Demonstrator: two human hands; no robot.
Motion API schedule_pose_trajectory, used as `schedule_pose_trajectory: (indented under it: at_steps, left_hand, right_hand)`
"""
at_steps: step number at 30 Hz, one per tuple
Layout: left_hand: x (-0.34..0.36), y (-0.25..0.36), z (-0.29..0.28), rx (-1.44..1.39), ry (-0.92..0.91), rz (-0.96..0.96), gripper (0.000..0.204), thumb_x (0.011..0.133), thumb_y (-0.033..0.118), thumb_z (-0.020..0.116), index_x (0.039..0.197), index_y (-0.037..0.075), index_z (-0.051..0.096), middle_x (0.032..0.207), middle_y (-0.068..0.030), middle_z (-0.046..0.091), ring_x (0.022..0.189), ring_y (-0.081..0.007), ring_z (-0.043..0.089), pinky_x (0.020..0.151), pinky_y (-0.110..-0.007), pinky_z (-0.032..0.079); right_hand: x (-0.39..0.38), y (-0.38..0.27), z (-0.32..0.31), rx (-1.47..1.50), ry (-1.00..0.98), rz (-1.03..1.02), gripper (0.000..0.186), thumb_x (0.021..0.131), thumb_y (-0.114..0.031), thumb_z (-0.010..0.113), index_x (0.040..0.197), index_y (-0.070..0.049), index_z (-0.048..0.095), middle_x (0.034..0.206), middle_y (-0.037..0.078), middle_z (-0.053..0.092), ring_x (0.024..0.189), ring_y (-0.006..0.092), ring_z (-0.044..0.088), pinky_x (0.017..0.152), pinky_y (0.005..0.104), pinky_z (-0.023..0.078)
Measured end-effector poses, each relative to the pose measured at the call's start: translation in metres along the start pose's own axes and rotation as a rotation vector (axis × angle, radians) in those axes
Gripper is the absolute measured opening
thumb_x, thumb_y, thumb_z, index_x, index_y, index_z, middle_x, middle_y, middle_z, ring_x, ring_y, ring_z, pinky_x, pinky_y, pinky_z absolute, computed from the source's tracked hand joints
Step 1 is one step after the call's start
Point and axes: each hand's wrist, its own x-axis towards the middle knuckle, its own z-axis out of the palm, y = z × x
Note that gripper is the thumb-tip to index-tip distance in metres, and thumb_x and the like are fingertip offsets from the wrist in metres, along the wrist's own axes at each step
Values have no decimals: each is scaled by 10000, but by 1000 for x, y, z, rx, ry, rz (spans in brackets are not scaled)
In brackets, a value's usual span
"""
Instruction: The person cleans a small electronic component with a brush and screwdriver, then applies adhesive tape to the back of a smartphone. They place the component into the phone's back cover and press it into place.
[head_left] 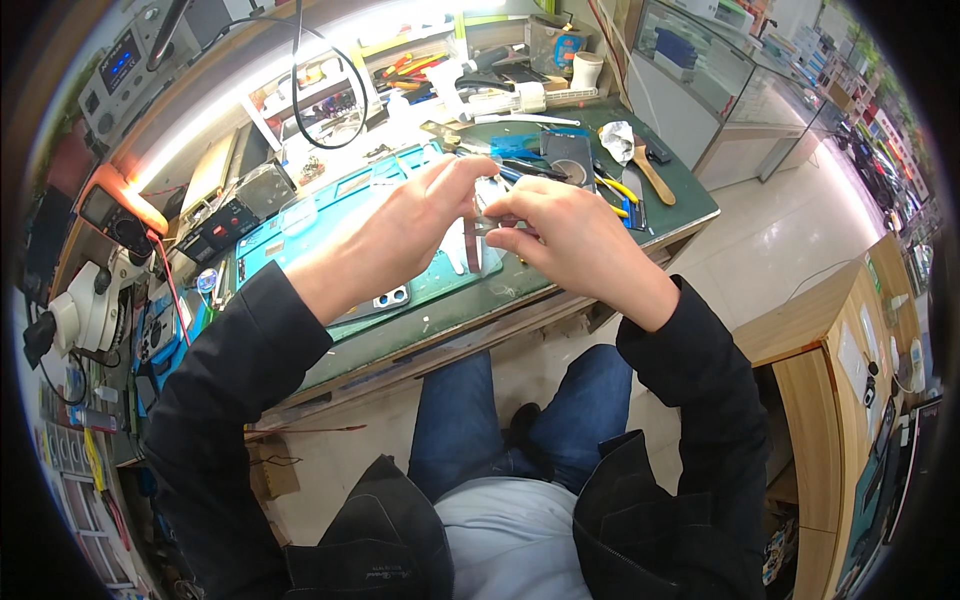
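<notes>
Over the near edge of the workbench, my left hand [410, 220] and my right hand [570, 225] meet with fingers pinched. Between them is a small silvery piece [487, 192], mostly hidden by the fingers, so its kind does not show. A narrow dark brown strip [472, 246] hangs down below the fingertips; whether it joins the silvery piece I cannot tell. Under my hands lies a teal repair mat [350, 192]. A phone back part with round camera openings [392, 298] rests at the mat's near edge, beside my left wrist.
Right of my hands are yellow-handled pliers [618, 189], a wooden-handled brush [652, 175] and crumpled white paper [617, 142]. A black cable loop [330, 110] hangs over the back. At left stand an orange-cased multimeter [118, 212] and a white microscope [95, 305]. A wooden cabinet [810, 320] stands at right.
</notes>
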Motion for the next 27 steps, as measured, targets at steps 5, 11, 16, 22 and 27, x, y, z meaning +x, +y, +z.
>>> schedule_pose_trajectory:
  at_steps: [5,11,16,22,27]
  left_hand:
    - [0,2,-3,-9,-6,-6,413,1004,44,636,1401,25,524,1007,-132,636,922,-313,639,817,-407,530]
    - [0,-3,-7,-93,-10,-89,425,1023,9,598,1437,42,506,1001,-119,621,944,-266,662,848,-391,547]
    - [-10,-12,-24,-297,50,-337,391,1063,-1,554,1448,39,496,1004,-86,625,1021,-185,714,963,-341,577]
    - [-58,-30,-46,-485,124,-464,369,1081,24,540,1445,0,484,1027,-73,608,1074,-180,706,1016,-357,581]
    - [-122,-39,-54,-675,229,-612,362,1099,17,492,1458,-22,456,1055,-54,569,1088,-181,696,1040,-352,571]
  right_hand:
    - [5,-1,3,26,1,-6,240,952,-261,727,1082,-63,765,973,123,748,932,332,726,824,438,575]
    - [10,-1,7,55,-13,56,247,953,-275,727,1066,-59,767,957,138,760,919,342,735,808,443,575]
    - [21,-13,26,4,-1,217,345,890,-389,778,1014,-68,771,971,133,772,910,322,749,781,438,582]
    - [54,5,55,-70,100,167,256,872,-306,767,960,-66,767,862,131,755,826,328,738,745,434,574]
    - [70,22,75,-216,-58,42,197,866,-247,733,1000,-103,733,899,97,747,903,309,733,790,423,579]
